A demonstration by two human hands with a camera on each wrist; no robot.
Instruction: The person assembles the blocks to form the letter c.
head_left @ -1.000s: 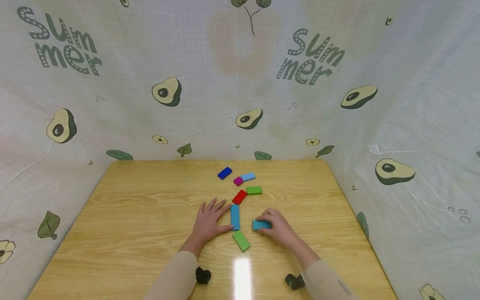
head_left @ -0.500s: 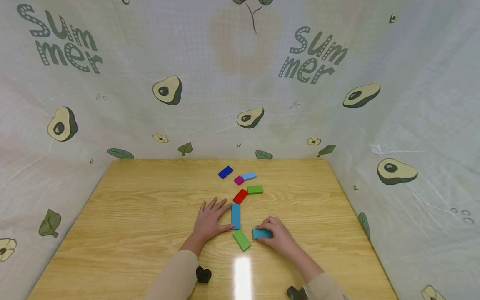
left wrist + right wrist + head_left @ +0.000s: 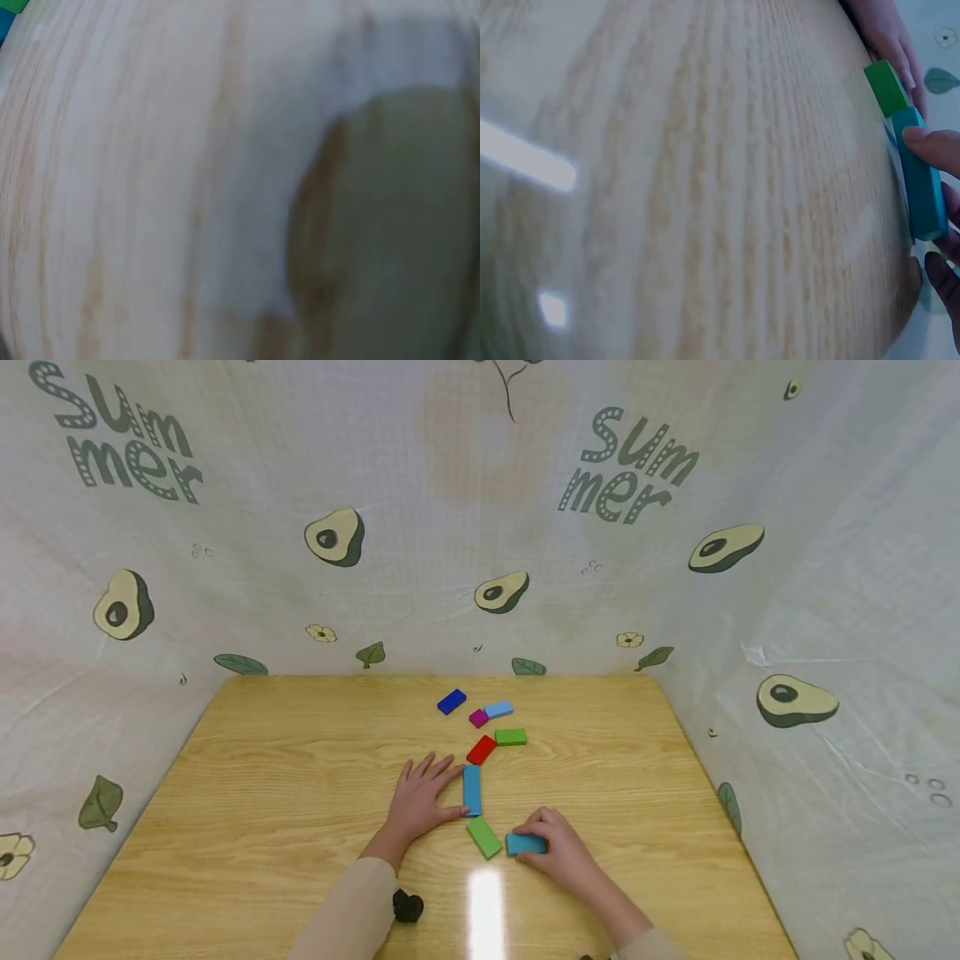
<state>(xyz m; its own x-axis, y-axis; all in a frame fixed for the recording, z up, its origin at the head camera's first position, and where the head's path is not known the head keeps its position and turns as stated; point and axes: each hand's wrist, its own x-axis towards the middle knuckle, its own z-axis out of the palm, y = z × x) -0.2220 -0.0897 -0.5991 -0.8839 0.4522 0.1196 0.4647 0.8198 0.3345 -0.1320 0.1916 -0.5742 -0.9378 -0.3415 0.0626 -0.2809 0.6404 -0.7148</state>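
In the head view my left hand (image 3: pixel 417 802) lies with fingers spread on the table. Its thumb and index fingertip touch the left side of a long blue block (image 3: pixel 472 792). My right hand (image 3: pixel 562 850) pinches a second blue block (image 3: pixel 525 844) between thumb and fingers, low over or on the table. Just left of that block lies a light green block (image 3: pixel 483 837), apart from it and close under the long blue one. The right wrist view shows the gripped blue block (image 3: pixel 921 176) with the thumb on its face and a green block (image 3: pixel 887 88) beyond its end.
A red block (image 3: pixel 482 750), a green block (image 3: pixel 511 737), a magenta cube (image 3: pixel 478 718), a pale blue block (image 3: pixel 498 710) and a dark blue block (image 3: pixel 452 702) lie farther back on the wooden table (image 3: pixel 300 760). Patterned cloth (image 3: pixel 420 485) surrounds its back and sides.
My right hand has brought the blue block toward the near side of the table, beside the light green block. My left hand has stayed on the long blue block.
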